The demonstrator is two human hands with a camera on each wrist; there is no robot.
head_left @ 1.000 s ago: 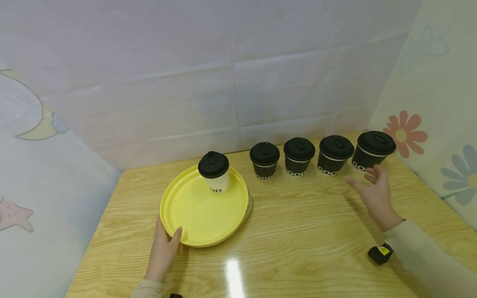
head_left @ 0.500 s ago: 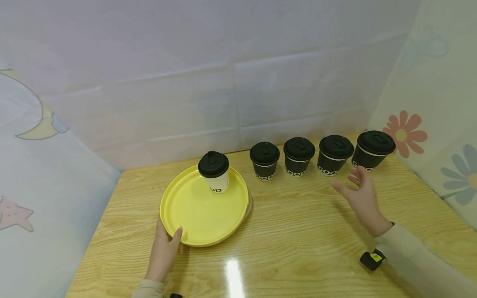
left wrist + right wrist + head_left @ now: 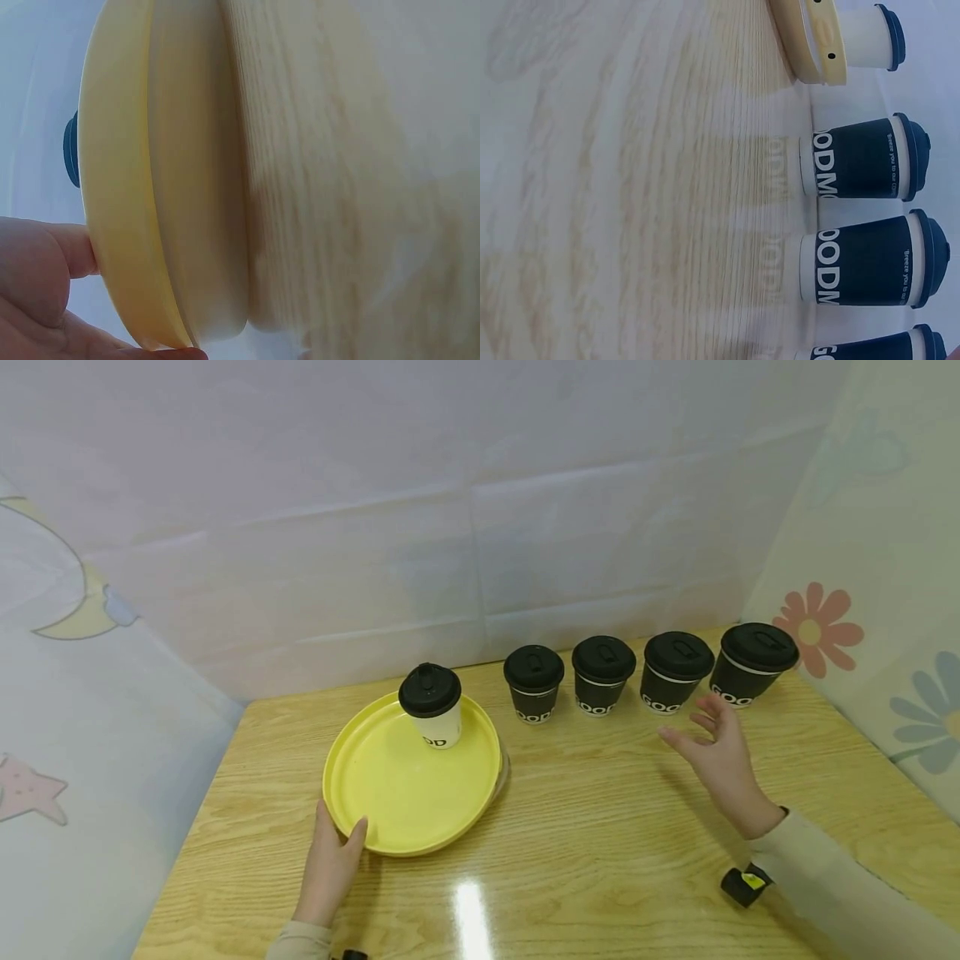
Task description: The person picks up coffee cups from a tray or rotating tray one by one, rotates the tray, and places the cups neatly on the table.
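A yellow round tray (image 3: 405, 793) lies over a paler round base (image 3: 199, 187), which shows under its edge. On the tray stands a white paper cup (image 3: 438, 727) with a black lid. My left hand (image 3: 330, 860) holds the tray's near left rim, thumb against the side and a fingertip at the lower edge. My right hand (image 3: 723, 764) hovers over the table with loosely bent fingers and nothing in them. It is nearest the third black cup (image 3: 670, 685) and the rightmost black cup (image 3: 742, 672), both lidded and upright.
Two more lidded black cups, the left one (image 3: 534, 697) and its neighbour (image 3: 602, 689), continue the row along the back of the wooden table (image 3: 585, 843). A pale cloth wall (image 3: 375, 568) rises behind. A flower-printed panel (image 3: 885, 693) borders the right side.
My right hand has moved left, from in front of the rightmost cup to in front of the gap beside the third cup. My left hand, the tray and the cups have stayed put.
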